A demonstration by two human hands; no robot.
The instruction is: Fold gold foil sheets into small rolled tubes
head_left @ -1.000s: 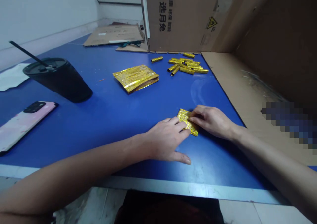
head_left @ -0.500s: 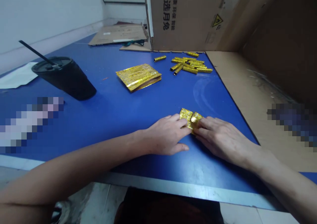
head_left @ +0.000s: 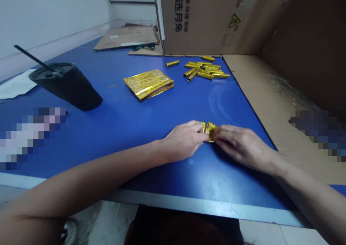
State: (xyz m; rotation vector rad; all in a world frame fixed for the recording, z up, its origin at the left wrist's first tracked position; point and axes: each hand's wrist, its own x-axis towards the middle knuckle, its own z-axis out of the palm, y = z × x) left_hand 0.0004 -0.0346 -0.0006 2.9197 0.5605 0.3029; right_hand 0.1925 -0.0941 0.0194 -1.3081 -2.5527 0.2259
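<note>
A small gold foil sheet (head_left: 209, 130), partly folded up, lies on the blue table (head_left: 135, 129) between my two hands. My left hand (head_left: 183, 141) pinches its left side, fingers curled together. My right hand (head_left: 242, 145) pinches its right side, fingertips pressed on the fold. Farther back lies a flat stack of gold foil sheets (head_left: 148, 83). Behind that, a pile of several rolled gold foil tubes (head_left: 205, 70) rests near the cardboard.
A black cup with a straw (head_left: 66, 86) stands at the left, white paper (head_left: 14, 84) beyond it. A blurred flat object (head_left: 29, 135) lies at the near left. A large cardboard box (head_left: 200, 17) stands at the back; cardboard sheet (head_left: 270, 104) covers the right side.
The foil piece went from lying flat under my fingers to being folded upward. Both hands closed in on it from each side, fingers curling into a pinch.
</note>
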